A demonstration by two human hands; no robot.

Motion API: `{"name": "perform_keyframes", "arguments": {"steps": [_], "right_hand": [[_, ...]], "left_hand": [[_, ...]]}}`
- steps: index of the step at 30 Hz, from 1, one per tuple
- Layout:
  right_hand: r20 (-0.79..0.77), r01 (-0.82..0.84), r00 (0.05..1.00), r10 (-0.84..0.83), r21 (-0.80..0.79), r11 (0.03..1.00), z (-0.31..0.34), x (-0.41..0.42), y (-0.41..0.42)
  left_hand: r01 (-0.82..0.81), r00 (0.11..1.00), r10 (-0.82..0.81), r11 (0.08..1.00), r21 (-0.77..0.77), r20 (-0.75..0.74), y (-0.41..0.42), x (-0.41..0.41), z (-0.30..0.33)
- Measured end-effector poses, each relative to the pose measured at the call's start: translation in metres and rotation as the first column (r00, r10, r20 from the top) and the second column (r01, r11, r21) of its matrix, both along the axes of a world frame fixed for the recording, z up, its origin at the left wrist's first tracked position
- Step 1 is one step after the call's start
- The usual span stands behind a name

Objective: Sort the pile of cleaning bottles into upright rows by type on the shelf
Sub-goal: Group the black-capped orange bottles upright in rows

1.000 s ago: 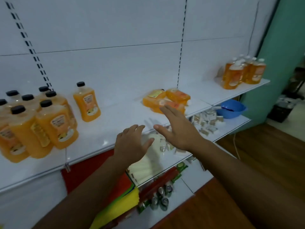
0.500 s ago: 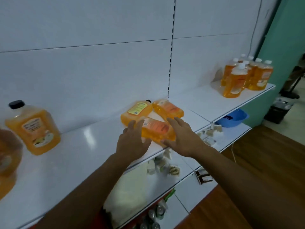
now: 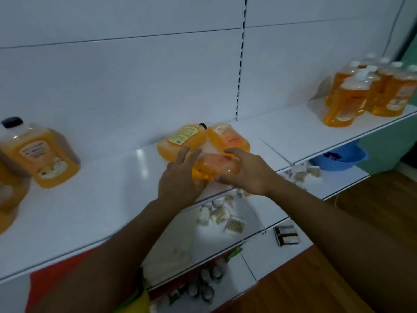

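Both my hands — left hand (image 3: 178, 177), right hand (image 3: 246, 170) — gripped the front lying bottle (image 3: 214, 167) at frame centre, shelf (image 3: 90, 211) edge.

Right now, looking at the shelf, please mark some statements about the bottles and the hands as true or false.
1. Both hands hold one lying bottle. True: left hand and right hand grip it.
2. The black-capped bottle at left lies flat. False: it stands upright.
3. Two more bottles lie behind the held one. True: one, another.
4. The white-capped bottles at right lie in a pile. False: they stand upright.
5. A blue basin sits on the lower shelf. True.
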State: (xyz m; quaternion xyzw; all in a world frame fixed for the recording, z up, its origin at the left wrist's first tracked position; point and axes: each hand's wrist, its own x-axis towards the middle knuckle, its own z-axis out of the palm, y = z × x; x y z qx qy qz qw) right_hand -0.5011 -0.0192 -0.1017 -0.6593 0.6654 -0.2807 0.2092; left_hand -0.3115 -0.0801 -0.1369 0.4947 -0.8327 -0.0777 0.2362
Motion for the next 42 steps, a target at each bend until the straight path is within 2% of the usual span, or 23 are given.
{"name": "perform_keyframes", "arguments": {"steps": [3,6,8,10,12,15,18,22,27,32,38,42], "right_hand": [[0.021,0.042,0.999,-0.042,-0.039,0.998,0.015,-0.021,0.016],[0.098,0.109,0.990,-0.100,-0.094,0.990,0.028,-0.052,0.037],[0.218,0.140,0.970,-0.109,-0.131,0.981,0.034,-0.078,0.053],[0.286,0.136,0.955,-0.080,-0.181,0.974,0.034,-0.105,0.067],[0.275,0.168,0.956,-0.103,-0.228,0.959,0.031,-0.133,0.074],[0.280,0.301,0.935,-0.219,-0.298,0.906,0.026,-0.172,0.072],[0.311,0.410,0.897,-0.314,-0.323,0.853,0.022,-0.210,0.059],[0.280,0.496,0.864,-0.419,-0.328,0.804,0.022,-0.256,0.024],[0.199,0.520,0.853,-0.482,-0.386,0.761,0.026,-0.297,-0.028],[0.091,0.555,0.819,-0.566,-0.372,0.744,0.019,-0.327,-0.059],[0.045,0.603,0.773,-0.633,-0.365,0.710,0.023,-0.342,-0.069],[-0.058,0.578,0.734,-0.677,-0.470,0.667,0.029,-0.333,-0.066]], "left_hand": [[-0.035,0.999,0.035,0.999,0.000,-0.020,0.019,-0.025,0.011],[0.022,0.993,-0.015,0.998,0.059,-0.114,0.030,-0.057,0.017],[0.136,0.956,-0.083,0.975,0.176,-0.280,0.036,-0.084,0.021],[0.274,0.894,-0.165,0.936,0.219,-0.416,0.041,-0.115,0.024],[0.357,0.855,-0.219,0.906,0.226,-0.470,0.044,-0.149,0.027],[0.423,0.813,-0.214,0.856,0.297,-0.541,0.038,-0.198,0.026],[0.487,0.801,-0.254,0.803,0.344,-0.542,0.019,-0.248,0.024],[0.553,0.780,-0.327,0.759,0.343,-0.533,-0.025,-0.314,0.018],[0.606,0.767,-0.402,0.711,0.358,-0.501,-0.086,-0.372,0.005],[0.645,0.746,-0.428,0.655,0.395,-0.509,-0.114,-0.411,-0.003],[0.618,0.770,-0.404,0.664,0.420,-0.494,-0.117,-0.430,-0.005],[0.575,0.806,-0.403,0.704,0.415,-0.434,-0.109,-0.427,0.004]]}}
